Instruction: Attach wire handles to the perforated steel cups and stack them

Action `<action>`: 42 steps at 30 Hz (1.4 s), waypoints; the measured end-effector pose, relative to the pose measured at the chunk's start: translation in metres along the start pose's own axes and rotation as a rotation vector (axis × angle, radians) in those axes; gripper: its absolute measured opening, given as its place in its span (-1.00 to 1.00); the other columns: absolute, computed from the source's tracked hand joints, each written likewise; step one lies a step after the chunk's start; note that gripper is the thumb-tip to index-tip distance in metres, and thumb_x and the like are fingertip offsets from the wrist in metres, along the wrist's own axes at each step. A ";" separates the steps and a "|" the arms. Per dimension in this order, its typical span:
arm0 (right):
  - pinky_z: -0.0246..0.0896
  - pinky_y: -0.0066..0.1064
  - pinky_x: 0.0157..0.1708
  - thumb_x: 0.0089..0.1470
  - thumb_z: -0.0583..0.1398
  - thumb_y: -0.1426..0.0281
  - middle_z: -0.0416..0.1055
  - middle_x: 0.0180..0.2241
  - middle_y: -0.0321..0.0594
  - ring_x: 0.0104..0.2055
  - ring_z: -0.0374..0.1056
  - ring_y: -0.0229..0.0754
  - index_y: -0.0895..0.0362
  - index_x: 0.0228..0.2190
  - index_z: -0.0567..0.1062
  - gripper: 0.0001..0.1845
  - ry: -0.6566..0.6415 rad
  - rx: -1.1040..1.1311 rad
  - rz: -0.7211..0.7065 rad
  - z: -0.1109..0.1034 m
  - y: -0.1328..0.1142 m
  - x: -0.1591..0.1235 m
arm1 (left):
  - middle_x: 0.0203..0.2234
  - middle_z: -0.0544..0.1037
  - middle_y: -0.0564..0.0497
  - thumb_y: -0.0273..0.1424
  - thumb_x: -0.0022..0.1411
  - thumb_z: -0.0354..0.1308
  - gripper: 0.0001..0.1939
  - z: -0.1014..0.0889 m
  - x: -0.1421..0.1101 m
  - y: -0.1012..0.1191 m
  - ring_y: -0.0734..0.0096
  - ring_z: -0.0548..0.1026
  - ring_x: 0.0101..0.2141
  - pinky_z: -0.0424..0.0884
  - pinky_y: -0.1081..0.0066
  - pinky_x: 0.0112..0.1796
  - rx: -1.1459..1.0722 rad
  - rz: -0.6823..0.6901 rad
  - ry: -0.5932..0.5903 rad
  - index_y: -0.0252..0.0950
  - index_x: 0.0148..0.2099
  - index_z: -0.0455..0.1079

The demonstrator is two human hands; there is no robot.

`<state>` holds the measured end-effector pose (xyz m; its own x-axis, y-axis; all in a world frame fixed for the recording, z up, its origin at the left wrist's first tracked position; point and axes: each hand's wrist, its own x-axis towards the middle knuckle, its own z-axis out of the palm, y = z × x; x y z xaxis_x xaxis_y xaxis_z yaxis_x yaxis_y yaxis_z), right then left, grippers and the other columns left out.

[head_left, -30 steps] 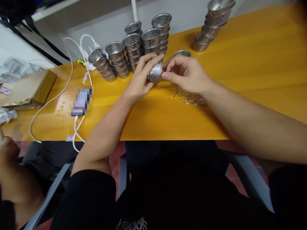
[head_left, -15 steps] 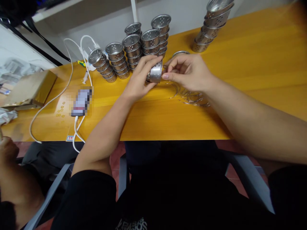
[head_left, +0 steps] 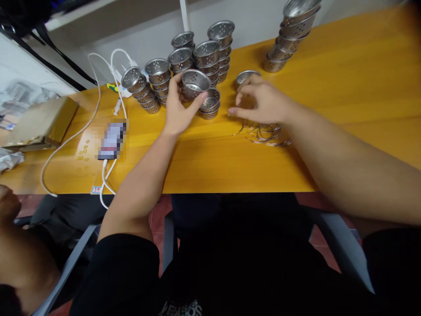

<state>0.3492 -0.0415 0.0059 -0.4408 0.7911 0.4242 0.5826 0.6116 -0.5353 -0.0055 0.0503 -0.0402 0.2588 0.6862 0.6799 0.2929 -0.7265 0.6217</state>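
Observation:
My left hand [head_left: 177,112] grips a perforated steel cup [head_left: 194,84], mouth up, just left of a short stack of the same cups [head_left: 209,103] on the yellow table [head_left: 329,101]. My right hand [head_left: 263,103] hovers low over a heap of thin wire rings [head_left: 265,133], fingers curled with the thumb and forefinger tips near the table; I cannot make out anything between them. A single cup [head_left: 245,77] lies just beyond the right hand.
Several stacks of steel cups [head_left: 184,66] stand behind the hands, and a leaning stack [head_left: 289,37] at the back right. A phone [head_left: 112,140] with white cables [head_left: 95,87] and a cardboard box [head_left: 42,120] lie at left. Another person's hand [head_left: 8,204] shows at lower left.
My left hand has lifted the cup away to the left and turned it mouth up. My right hand has let go of it and dropped toward the wire rings.

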 end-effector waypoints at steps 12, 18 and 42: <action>0.50 0.48 0.53 0.39 0.35 -0.66 0.67 0.18 0.14 0.27 0.56 0.41 -0.12 0.00 0.70 -0.12 -0.089 0.023 0.021 0.001 -0.011 -0.003 | 0.45 0.70 -0.18 0.60 0.43 0.46 0.03 -0.001 -0.003 -0.013 -0.09 0.77 0.42 0.71 -0.13 0.55 -0.054 -0.064 -0.029 0.09 0.60 0.46; 0.45 0.41 0.65 0.55 0.29 -0.57 0.61 0.54 0.06 0.45 0.58 0.42 -0.18 0.56 0.59 -0.02 0.009 0.065 -0.033 0.009 -0.029 -0.006 | 0.51 0.69 -0.26 0.54 0.50 0.47 0.03 0.004 -0.009 -0.003 -0.14 0.74 0.53 0.64 -0.21 0.64 -0.092 -0.055 -0.177 -0.03 0.62 0.45; 0.54 0.53 0.68 0.54 0.45 -0.34 0.49 0.72 -0.05 0.62 0.56 0.55 -0.19 0.79 0.40 0.08 0.026 0.188 -0.113 0.026 -0.025 0.001 | 0.61 0.54 -0.34 0.63 0.39 0.46 0.30 0.006 -0.018 -0.022 -0.22 0.65 0.58 0.61 -0.25 0.63 -0.012 -0.050 -0.327 -0.04 0.76 0.16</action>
<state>0.3164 -0.0557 0.0006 -0.4771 0.7184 0.5063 0.3919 0.6895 -0.6092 -0.0110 0.0537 -0.0683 0.5263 0.6957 0.4889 0.3024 -0.6905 0.6571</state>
